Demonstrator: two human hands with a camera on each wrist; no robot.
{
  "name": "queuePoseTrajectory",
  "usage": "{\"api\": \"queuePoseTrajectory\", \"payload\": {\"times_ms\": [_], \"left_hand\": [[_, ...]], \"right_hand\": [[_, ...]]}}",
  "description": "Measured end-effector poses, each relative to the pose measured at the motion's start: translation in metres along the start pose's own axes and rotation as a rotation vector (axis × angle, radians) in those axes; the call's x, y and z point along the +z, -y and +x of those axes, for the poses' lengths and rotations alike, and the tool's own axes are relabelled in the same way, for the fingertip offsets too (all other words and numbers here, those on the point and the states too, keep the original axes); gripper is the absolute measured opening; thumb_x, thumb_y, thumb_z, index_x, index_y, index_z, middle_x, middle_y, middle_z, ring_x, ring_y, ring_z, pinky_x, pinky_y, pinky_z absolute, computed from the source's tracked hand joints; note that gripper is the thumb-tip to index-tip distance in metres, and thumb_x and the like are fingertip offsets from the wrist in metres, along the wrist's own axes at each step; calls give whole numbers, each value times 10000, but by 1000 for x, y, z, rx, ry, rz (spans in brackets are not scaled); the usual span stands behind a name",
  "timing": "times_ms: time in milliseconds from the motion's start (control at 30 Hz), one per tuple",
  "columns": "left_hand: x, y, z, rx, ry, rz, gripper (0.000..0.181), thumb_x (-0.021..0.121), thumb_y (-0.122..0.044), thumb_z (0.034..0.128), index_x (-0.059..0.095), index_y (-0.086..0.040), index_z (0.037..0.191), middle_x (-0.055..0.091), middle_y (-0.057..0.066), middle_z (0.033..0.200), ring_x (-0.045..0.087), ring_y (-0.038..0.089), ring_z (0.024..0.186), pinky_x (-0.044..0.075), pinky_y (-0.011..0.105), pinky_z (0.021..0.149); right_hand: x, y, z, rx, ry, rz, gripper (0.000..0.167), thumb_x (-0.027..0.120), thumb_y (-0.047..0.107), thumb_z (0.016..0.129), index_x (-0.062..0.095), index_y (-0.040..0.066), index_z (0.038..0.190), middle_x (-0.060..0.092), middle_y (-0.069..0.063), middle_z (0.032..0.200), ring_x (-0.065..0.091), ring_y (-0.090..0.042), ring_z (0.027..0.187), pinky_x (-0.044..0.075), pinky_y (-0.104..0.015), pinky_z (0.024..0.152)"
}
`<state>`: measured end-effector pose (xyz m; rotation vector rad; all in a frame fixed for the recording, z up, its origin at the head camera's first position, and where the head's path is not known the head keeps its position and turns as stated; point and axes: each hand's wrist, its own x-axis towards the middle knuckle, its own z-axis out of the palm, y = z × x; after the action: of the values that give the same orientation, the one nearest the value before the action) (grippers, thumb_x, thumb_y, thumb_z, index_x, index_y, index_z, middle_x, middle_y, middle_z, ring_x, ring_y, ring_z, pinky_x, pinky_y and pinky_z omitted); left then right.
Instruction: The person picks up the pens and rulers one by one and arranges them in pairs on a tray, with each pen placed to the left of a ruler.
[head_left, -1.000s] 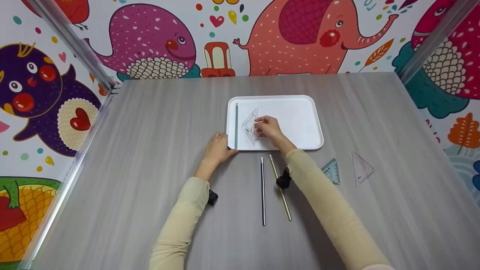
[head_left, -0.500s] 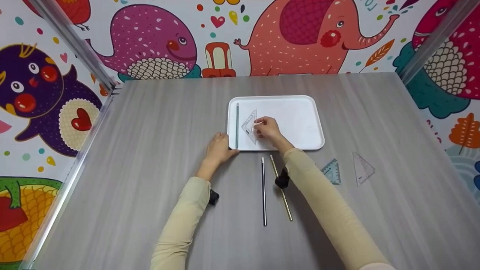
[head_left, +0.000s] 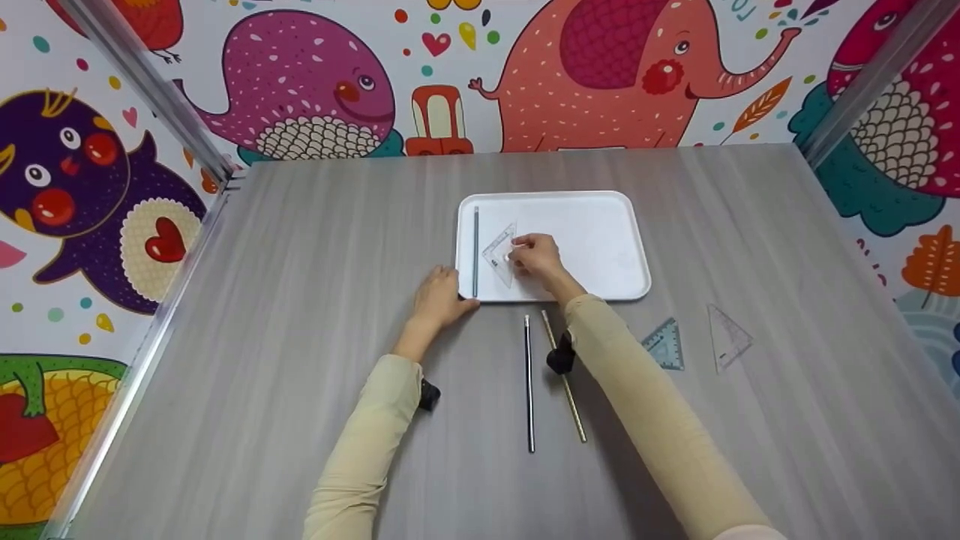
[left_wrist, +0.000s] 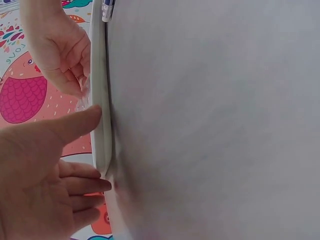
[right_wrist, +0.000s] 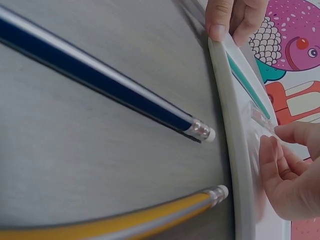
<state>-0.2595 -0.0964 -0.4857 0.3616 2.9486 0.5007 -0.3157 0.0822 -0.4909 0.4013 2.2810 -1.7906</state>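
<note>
In the head view my left hand (head_left: 437, 298) rests at the near left corner of the white tray (head_left: 600, 196). The left wrist view shows its thumb against the rim and its fingers fairly straight beside the corner. My right hand (head_left: 538, 256) is over the tray, thumb and fingertips pinching the right side of a clear set square (head_left: 495, 256). Part of that set square is hidden behind the fingers. A green pencil (head_left: 475, 251) lies along the tray's left side, left of the set square.
On the grey table (head_left: 300, 300), a dark blue pencil (head_left: 529, 390) and a yellow pencil (head_left: 574, 409) lie in front of the tray. Right of my right sleeve are a bluish set square (head_left: 665, 345) and another clear set square (head_left: 727, 339). Patterned walls stand behind and beside.
The clear set square in my right hand has shifted and turned slightly on the tray. My left hand stays at the tray corner. The pencils keep their places.
</note>
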Motion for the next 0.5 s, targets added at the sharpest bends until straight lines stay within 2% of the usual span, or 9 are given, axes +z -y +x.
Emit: {"api": "queuePoseTrajectory", "payload": {"times_ms": [267, 500], "left_hand": [[1, 1, 1, -2, 5, -25, 657, 689, -346, 786, 470, 86, 1229, 488, 230, 1272, 372, 327, 1251, 275, 378, 1065], [1, 2, 1, -6, 5, -43, 664, 690, -344, 785, 460, 77, 1243, 465, 227, 1300, 337, 336, 1279, 244, 387, 1080]], "right_hand": [[-1, 0, 0, -14, -15, -24, 359, 577, 2, 783, 562, -60, 1136, 508, -40, 785, 510, -78, 604, 441, -147, 503], [-3, 0, 2, -22, 2, -26, 376, 585, 13, 792, 551, -69, 1157, 508, -30, 770, 509, -69, 587, 435, -141, 506]]}}
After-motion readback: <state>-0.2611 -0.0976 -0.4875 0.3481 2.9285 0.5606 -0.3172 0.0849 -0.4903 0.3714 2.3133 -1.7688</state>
